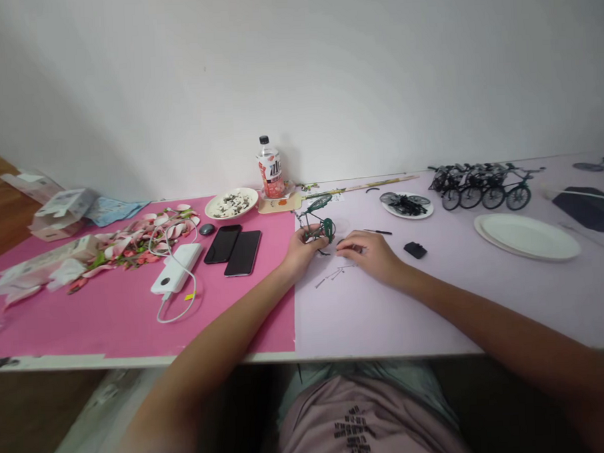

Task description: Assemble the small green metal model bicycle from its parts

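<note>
My left hand (pixel 303 248) is closed around a small dark green model bicycle (pixel 315 216), which is tilted with its wheels toward the wall and to the right. Close to its right side, my right hand (pixel 366 250) is pinched, thumb and fingertips together above the pale purple sheet; whatever lies between them is too small to make out. Thin dark parts (pixel 334 274) lie on the sheet just below both hands. Beyond the right hand is a thin black tool (pixel 377 232), and a small black piece (pixel 415 249) sits to its right.
Finished-looking model bicycles (pixel 485 185) stand in a row at the back right. A plate of black parts (pixel 407 213) and white oval plates (pixel 527 237) are nearby. Leftward are two phones (pixel 243 253), a power bank (pixel 176 269), a bottle (pixel 271 171) and pink petals (pixel 132 240).
</note>
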`<action>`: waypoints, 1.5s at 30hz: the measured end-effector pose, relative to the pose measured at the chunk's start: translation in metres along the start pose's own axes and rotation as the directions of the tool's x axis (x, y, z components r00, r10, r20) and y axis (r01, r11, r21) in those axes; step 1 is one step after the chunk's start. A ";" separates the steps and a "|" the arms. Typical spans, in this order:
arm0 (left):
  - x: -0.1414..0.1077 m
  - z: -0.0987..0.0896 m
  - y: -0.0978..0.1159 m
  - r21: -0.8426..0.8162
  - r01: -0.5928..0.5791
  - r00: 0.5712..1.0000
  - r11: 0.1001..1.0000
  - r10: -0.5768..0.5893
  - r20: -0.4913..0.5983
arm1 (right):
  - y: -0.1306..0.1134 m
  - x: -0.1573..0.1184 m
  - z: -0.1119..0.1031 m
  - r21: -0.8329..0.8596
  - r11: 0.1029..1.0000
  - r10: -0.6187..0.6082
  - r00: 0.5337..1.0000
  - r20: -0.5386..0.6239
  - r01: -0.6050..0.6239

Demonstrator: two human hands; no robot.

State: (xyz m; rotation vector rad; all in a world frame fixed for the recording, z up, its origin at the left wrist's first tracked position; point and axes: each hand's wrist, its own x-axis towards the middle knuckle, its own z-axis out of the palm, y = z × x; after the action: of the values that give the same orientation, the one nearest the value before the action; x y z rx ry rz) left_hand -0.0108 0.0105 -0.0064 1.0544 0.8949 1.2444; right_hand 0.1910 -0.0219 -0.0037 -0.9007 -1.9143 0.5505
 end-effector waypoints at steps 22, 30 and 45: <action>0.002 -0.004 -0.004 -0.150 0.031 0.989 0.988 -0.008 0.147 | 0.003 0.000 0.002 0.035 0.997 0.071 0.996 -0.062 -0.068; -0.001 -0.004 -0.002 -0.148 0.085 0.980 0.985 -0.056 0.189 | 0.001 -0.002 0.010 0.072 0.991 0.121 0.991 -0.064 -0.116; -0.003 -0.002 -0.008 -0.174 0.121 0.961 0.977 -0.072 0.268 | -0.004 -0.003 0.020 -0.028 0.999 0.013 0.991 -0.135 -0.017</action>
State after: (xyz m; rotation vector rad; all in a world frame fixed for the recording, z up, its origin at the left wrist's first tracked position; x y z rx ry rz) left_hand -0.0107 0.0075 -0.0150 0.9824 0.6058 1.0572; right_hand 0.1725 -0.0270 -0.0120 -0.9479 -1.7995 0.4598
